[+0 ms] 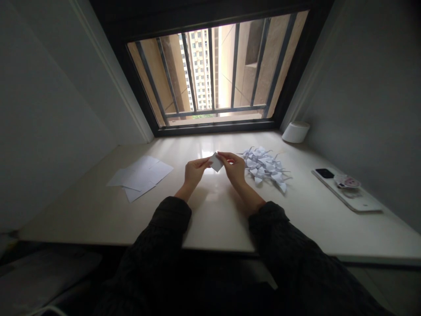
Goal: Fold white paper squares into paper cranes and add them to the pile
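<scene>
A small folded piece of white paper is held just above the pale desk, pinched from both sides. My left hand grips its left edge with closed fingertips. My right hand pinches its right edge, thumb and fingers pressed together. Both forearms in dark sleeves reach in from the bottom of the view. A heap of several folded white paper figures lies on the desk just right of my right hand.
A loose stack of flat white sheets lies at the left. A white phone with a pink round grip rests at the right, a white round container at the back right corner. A barred window fills the back.
</scene>
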